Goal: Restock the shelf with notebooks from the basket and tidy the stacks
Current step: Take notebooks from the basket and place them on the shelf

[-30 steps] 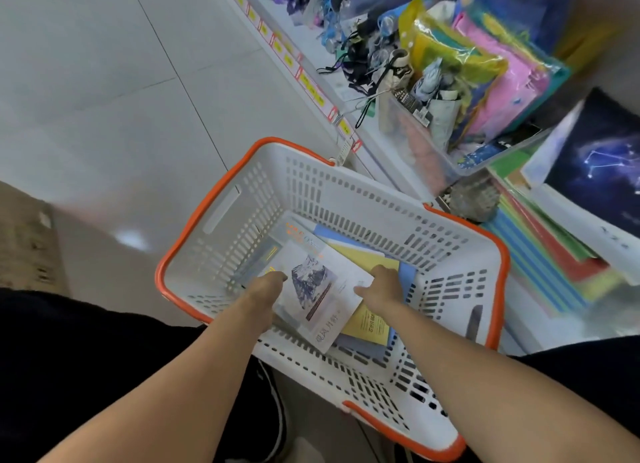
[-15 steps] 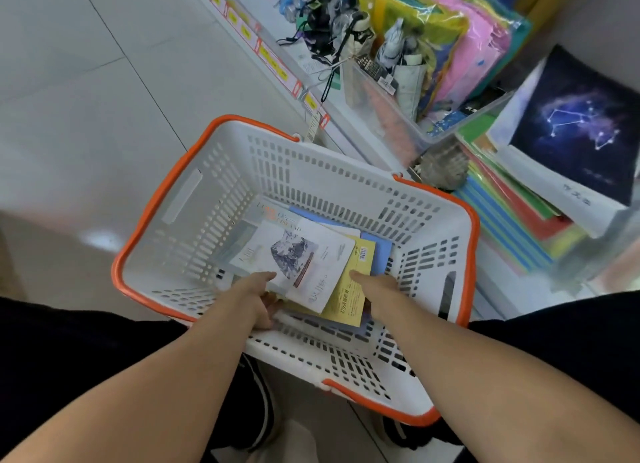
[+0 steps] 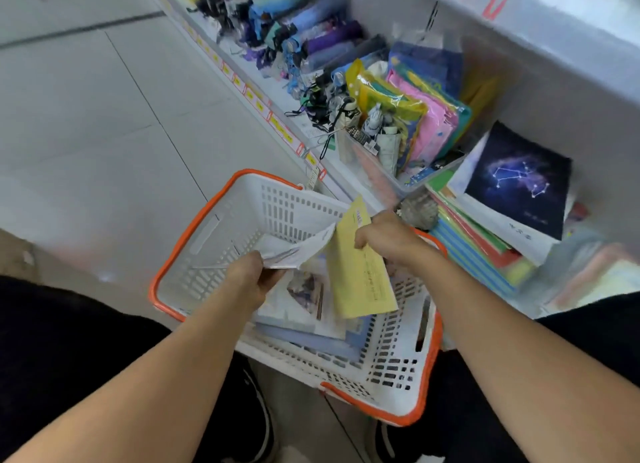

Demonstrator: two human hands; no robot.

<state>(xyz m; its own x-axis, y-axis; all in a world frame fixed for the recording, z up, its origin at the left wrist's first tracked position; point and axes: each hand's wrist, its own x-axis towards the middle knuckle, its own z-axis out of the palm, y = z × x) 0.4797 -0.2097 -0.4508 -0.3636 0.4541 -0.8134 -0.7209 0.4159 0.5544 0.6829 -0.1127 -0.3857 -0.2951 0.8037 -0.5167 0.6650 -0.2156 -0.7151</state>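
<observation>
A white basket with an orange rim (image 3: pixel 194 241) stands on the floor between my legs. My left hand (image 3: pixel 251 277) grips a white notebook (image 3: pixel 301 249) lifted above the basket. My right hand (image 3: pixel 388 239) pinches a yellow notebook (image 3: pixel 360 275) by its upper edge, tilted up out of the pile. More notebooks (image 3: pixel 304 310), white and pale blue, lie flat in the basket beneath. On the shelf to the right lies a stack of coloured notebooks (image 3: pixel 485 258) under a dark constellation-cover notebook (image 3: pixel 516 178).
A clear bin of colourful plastic pouches (image 3: pixel 419 123) sits on the shelf beside the stacks. Rolled umbrellas (image 3: pixel 311 40) fill the shelf further back. Price tags (image 3: pixel 277 123) line the shelf edge. Grey tiled floor (image 3: pixel 104 116) lies to the left.
Both hands have lifted notebooks out of the pile: the left raised the white one, the right tipped the yellow one upward. The view has swung up toward the shelf.
</observation>
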